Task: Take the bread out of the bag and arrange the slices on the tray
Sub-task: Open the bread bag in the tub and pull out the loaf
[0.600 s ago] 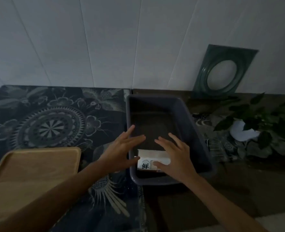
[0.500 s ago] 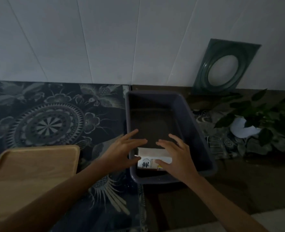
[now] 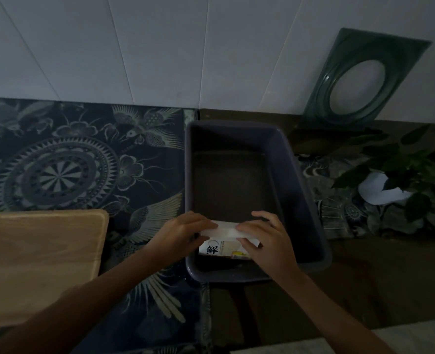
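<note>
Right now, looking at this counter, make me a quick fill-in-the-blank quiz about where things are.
1. The bread bag lies inside the dark ____.
2. The left hand and right hand both rest on the ____.
3. The wooden tray holds ____ slices so far.
4. The tray sits to the ____ of the bin.

Missing words: bin; bag; no; left

Both hands' fingers [image 3: 245, 229] grip the bread bag [image 3: 226, 237] inside the bin [image 3: 303, 190].
</note>
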A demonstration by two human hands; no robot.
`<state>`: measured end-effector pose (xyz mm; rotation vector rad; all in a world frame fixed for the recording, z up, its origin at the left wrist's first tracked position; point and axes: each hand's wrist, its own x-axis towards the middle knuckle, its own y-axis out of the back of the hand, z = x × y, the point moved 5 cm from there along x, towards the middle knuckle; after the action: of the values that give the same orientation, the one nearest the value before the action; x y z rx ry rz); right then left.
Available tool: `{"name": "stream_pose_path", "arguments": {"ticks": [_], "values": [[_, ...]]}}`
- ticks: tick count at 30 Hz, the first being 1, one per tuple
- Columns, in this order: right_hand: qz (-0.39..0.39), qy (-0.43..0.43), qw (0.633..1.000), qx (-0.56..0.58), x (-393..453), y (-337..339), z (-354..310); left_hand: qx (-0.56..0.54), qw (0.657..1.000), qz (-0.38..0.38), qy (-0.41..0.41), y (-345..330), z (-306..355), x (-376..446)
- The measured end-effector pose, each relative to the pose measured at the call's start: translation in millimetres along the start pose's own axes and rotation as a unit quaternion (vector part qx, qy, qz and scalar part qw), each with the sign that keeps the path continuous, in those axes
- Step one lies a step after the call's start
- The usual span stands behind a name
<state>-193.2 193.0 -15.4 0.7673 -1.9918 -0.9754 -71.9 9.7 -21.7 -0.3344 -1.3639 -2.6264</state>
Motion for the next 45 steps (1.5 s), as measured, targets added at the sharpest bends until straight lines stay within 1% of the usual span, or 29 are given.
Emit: {"name": "stream_pose_path", "arguments": {"ticks": [3,5,7,11,15,18,21,24,26,30,33,36,40,42,45], "values": [[0.024,0.029,0.999,0.014,1.0,2.1,3.5,-0.014,1.0,0.019,0.002,2.5,1.1,-0.2],[0.04,0.044,0.998,0.021,0.8,4.6,4.4,-0.02,1.0,0.018,0.005,4.0,2.2,0.4],[0.039,0.046,0.998,0.026,1.8,6.4,6.0,-0.024,1.0,0.01,0.007,6.5,3.6,1.9],[-0.005,0.022,0.999,0.043,9.7,8.4,11.1,-0.02,1.0,0.002,0.019,10.5,8.5,6.7],[-0.05,-0.008,0.995,0.091,12.8,6.6,17.0,0.002,0.999,0.009,0.039,2.4,13.2,8.9],[-0.1,-0.037,0.987,0.121,14.6,4.0,21.6,0.011,1.0,0.001,0.011,-9.1,24.7,12.4],[-0.128,-0.024,0.984,0.125,15.7,4.2,20.4,0.007,1.0,0.014,0.001,-11.2,28.7,15.4],[-0.13,-0.014,0.982,0.133,14.6,7.6,16.6,0.003,1.0,0.015,-0.003,-8.5,27.1,15.2],[-0.125,0.01,0.986,0.113,12.5,11.2,12.5,-0.011,1.0,0.015,-0.001,-5.4,26.5,15.2],[-0.08,0.067,0.993,0.052,12.6,19.7,1.3,-0.028,0.999,0.022,0.003,1.4,30.0,21.2],[-0.048,0.096,0.993,0.04,16.9,23.9,-3.4,-0.044,0.998,0.029,0.025,3.4,32.6,27.0],[-0.057,0.096,0.993,0.038,22.2,24.8,-2.2,-0.072,0.995,0.032,0.065,5.3,32.3,30.5],[-0.076,0.073,0.993,0.06,25.8,22.7,2.2,-0.101,0.989,0.027,0.107,9.7,29.7,37.0],[-0.074,0.07,0.993,0.065,25.1,22.3,1.6,-0.109,0.986,0.022,0.126,12.0,28.0,42.2],[-0.066,0.085,0.993,0.039,22.8,22.2,-3.8,-0.109,0.984,0.029,0.139,17.1,25.3,50.3]]}}
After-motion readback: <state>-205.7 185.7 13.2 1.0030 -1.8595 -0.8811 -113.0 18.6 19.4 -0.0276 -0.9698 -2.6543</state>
